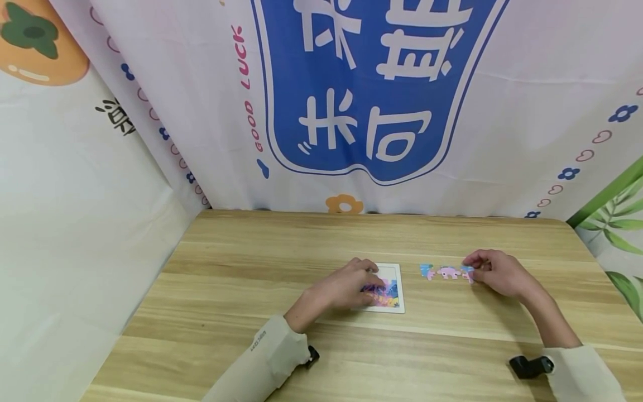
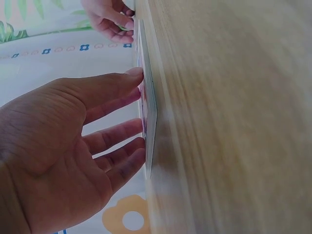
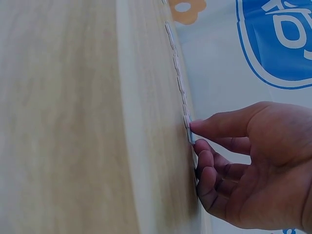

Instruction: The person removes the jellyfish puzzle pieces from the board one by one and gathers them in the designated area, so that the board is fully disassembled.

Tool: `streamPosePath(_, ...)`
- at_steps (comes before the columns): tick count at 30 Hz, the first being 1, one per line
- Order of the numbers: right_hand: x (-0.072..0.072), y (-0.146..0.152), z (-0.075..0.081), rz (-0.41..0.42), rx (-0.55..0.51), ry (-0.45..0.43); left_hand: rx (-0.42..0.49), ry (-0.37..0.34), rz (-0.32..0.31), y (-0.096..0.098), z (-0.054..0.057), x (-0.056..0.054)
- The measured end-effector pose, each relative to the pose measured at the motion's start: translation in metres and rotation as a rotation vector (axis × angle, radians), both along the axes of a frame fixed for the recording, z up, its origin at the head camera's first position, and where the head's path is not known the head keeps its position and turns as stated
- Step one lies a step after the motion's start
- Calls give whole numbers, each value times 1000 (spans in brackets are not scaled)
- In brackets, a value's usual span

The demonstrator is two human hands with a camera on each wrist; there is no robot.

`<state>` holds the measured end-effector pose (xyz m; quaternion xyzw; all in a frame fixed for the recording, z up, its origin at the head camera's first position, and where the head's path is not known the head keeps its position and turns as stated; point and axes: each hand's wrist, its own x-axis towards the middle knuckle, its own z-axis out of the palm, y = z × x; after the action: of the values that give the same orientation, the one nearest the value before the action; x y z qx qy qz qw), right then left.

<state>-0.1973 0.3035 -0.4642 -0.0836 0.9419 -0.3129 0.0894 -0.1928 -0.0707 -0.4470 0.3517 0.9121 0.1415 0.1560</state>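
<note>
A white-framed puzzle board (image 1: 400,306) lies on the table, its lower part filled with a colourful picture. My left hand (image 1: 346,283) rests its spread fingertips on the board; the left wrist view shows thumb and fingers touching its face. To the right, several puzzle pieces sit in a row: a blue-and-pink piece (image 1: 426,271), a pink piece (image 1: 449,272) with a face on it, and a blue-and-pink end piece (image 1: 468,272). My right hand (image 1: 504,273) pinches that end piece between thumb and fingers, partly covering it. Edge-on in the right wrist view, the piece (image 3: 189,129) is at the thumb tip.
The wood-grain table (image 1: 211,312) ends at a printed cloth (image 1: 221,111) hanging behind it. A black wrist camera (image 1: 531,367) sticks out from the right sleeve (image 1: 582,374), and another black device (image 1: 312,356) from the left sleeve (image 1: 266,357).
</note>
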Motion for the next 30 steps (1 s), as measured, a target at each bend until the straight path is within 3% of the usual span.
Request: streamPosePath(30, -1, -9, 6, 2, 20, 17, 5, 22, -23, -7, 4, 3)
